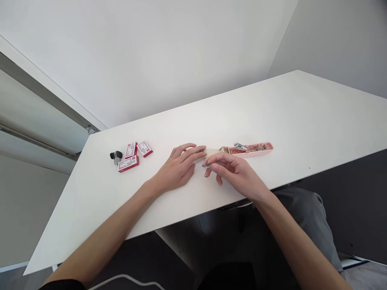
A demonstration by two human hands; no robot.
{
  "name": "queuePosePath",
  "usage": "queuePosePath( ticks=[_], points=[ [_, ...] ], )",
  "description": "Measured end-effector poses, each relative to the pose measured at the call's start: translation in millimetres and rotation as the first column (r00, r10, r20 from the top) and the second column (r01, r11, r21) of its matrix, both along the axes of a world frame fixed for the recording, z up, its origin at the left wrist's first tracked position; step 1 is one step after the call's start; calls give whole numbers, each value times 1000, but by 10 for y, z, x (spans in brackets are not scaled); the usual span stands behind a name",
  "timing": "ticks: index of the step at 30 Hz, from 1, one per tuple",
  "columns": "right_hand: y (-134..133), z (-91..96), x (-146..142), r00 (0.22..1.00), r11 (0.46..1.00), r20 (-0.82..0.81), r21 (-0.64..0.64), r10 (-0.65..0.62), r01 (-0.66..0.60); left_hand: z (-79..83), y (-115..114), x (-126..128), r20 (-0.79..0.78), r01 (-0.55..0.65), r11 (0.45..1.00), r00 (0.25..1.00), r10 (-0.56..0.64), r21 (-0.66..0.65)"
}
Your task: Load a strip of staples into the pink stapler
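A stapler lies fully unfolded on the table, its cream base (213, 152) to the left and its pink top cover (256, 151) to the right. A silvery metal part (240, 147) sticks up from the cover. My left hand (175, 168) lies over the left end of the base, its fingers on either side of that metal tip. Just in front of the base, my right hand (235, 171) pinches a small grey strip of staples (207, 165) between thumb and index finger. The other right fingers are curled loosely beneath.
Three red-and-white staple boxes (128, 163) lie close together at the left. Beside them stands a small black-and-silver staple remover (116, 157). The white table (302, 121) meets a wall at the back, and its front edge runs beneath my forearms.
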State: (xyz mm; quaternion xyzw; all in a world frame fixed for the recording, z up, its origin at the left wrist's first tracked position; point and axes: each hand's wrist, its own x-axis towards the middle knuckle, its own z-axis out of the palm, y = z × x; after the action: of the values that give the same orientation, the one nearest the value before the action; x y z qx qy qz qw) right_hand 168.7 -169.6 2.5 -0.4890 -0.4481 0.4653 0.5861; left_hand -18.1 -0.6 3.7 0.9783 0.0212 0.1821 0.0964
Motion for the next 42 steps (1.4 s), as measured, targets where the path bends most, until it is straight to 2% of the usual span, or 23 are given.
queuePosePath(
  ticks=[6, 14, 18, 22, 28, 36, 42],
  points=[
    [0, 50, -17, 1000, 999, -21, -38, -14, 14, -1, 7, -4, -25, 3, 999, 1000, -4, -42],
    [2, 85, -28, 999, 998, 14, -30, -49, 49, 37, -6, 8, -59, 2, 997, 998, -6, -75],
    [4, 73, -36, 997, 998, -27, 9, -66, 67, 36, -9, 10, -57, -6, 997, 998, 2, -80],
    [3, 51, -37, 989, 990, -58, 19, -140, 141, 32, -8, 7, -52, -6, 997, 999, 2, -82],
    [-2, 62, -40, 966, 967, 25, 0, -256, 256, 24, -6, 10, -37, 5, 997, 999, -8, -81],
    [-23, 58, -80, 874, 881, 109, 61, -473, 469, 32, -8, -12, -42, -5, 995, 999, 1, -97],
    [-69, 120, 102, 776, 810, 255, 52, -577, 585, 25, -11, -32, -29, 0, 994, 1000, -3, -113]
  ],
)
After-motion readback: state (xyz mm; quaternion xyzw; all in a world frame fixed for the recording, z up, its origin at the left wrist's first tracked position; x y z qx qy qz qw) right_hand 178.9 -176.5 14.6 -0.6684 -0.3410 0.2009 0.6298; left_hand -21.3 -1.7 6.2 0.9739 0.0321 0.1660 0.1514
